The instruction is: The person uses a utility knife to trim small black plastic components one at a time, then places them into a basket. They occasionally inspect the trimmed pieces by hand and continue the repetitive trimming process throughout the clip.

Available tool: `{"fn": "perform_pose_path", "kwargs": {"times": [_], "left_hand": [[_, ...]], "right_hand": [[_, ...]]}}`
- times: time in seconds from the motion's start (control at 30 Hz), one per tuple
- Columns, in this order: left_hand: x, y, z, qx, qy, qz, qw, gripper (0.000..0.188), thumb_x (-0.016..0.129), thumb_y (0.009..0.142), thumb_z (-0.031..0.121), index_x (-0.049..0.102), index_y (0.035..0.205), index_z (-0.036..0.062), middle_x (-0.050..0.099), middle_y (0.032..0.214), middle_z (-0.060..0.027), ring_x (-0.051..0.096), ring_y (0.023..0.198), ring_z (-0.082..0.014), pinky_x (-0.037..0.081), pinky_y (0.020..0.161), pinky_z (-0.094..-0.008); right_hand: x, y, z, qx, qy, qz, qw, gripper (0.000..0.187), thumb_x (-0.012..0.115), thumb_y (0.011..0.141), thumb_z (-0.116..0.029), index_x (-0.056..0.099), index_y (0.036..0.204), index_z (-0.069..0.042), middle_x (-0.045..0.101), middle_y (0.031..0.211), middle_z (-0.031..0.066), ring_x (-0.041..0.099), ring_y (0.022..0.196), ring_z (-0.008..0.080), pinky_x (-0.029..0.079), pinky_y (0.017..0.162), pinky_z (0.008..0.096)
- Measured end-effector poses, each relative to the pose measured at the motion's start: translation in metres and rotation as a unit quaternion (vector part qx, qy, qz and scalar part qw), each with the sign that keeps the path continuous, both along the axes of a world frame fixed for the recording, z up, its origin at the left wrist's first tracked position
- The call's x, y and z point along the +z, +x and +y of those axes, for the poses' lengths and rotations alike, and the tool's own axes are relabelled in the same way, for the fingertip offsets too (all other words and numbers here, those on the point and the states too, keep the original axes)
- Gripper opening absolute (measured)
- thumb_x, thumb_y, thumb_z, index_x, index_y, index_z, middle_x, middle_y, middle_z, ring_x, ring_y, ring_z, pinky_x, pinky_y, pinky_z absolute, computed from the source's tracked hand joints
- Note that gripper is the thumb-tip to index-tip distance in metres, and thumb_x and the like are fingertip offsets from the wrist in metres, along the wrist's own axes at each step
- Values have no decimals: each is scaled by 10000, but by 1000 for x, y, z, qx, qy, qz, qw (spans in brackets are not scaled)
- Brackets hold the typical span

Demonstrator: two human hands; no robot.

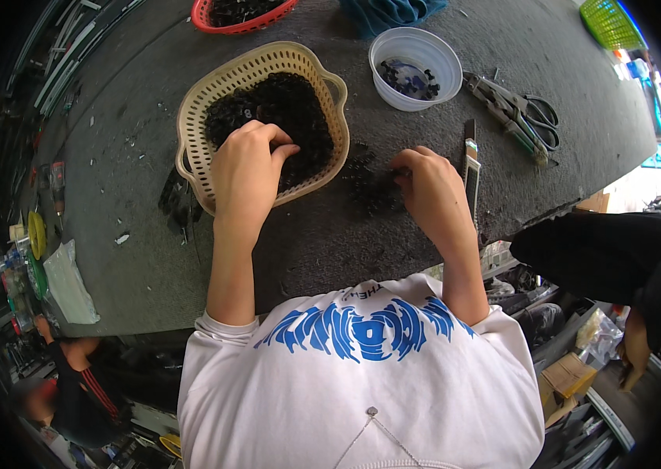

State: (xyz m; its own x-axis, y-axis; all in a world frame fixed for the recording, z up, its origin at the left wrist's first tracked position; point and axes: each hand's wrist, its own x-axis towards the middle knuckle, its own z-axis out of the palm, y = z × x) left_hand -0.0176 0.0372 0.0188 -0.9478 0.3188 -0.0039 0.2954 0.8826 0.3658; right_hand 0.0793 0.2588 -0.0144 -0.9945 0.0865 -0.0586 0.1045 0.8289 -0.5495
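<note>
A beige perforated plastic basket [337,133] holds a heap of small black parts [307,117]. Over its near part, my left hand [251,160] is closed, thumb and fingers pinched together just above the heap; whatever lies between them is too small to make out. To the right of the basket, a loose scatter of black parts [366,184] lies on the dark tabletop [307,250]. My right hand [432,187] is at the right edge of that scatter, fingertips curled toward the thumb, and what they hold, if anything, is hidden.
A clear round tub [448,66] with a few black pieces stands beyond my right hand. Pliers [499,105], scissors [542,125] and a box cutter [471,160] lie right. A red basket [248,27] and blue cloth [393,12] are at the back. Another person [72,383] is at lower left.
</note>
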Motion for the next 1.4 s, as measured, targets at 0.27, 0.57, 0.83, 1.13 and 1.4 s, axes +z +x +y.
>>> {"fn": "perform_pose_path", "kwargs": {"times": [0.27,0.57,0.83,1.13,1.4], "left_hand": [[6,-2,-7,-5,31,-31,999,167,695,886,99,745,1020,11,724,985,-159,708,850,-297,544,790,-386],[7,-4,-11,38,207,-59,976,301,647,917,33,701,1213,50,751,1032,-133,729,920,-176,564,846,-290],[14,-2,-11,49,230,-25,972,296,697,890,61,720,1185,63,762,942,-113,729,831,-157,559,742,-266],[9,-3,-6,56,386,-53,919,305,621,963,45,658,1265,26,741,994,-111,718,887,-151,586,766,-248],[14,1,-8,39,481,-123,867,332,550,985,-7,580,1314,-40,729,1025,-160,724,974,-222,615,845,-299]], "right_hand": [[-3,5,6,6,-35,12,999,245,658,786,14,637,1029,-4,641,959,177,641,940,359,497,846,421],[10,7,1,-52,-173,52,982,180,703,821,46,694,998,16,683,958,124,712,867,227,558,765,343],[31,6,-9,-54,-277,99,954,150,730,831,23,710,979,21,717,926,123,733,836,199,577,755,295],[27,6,-22,-52,-445,80,891,187,710,887,17,685,1072,26,705,996,52,679,859,98,536,778,230],[26,7,-27,-82,-555,59,825,182,715,906,-37,696,1069,42,724,934,86,704,839,117,575,766,242]]}}
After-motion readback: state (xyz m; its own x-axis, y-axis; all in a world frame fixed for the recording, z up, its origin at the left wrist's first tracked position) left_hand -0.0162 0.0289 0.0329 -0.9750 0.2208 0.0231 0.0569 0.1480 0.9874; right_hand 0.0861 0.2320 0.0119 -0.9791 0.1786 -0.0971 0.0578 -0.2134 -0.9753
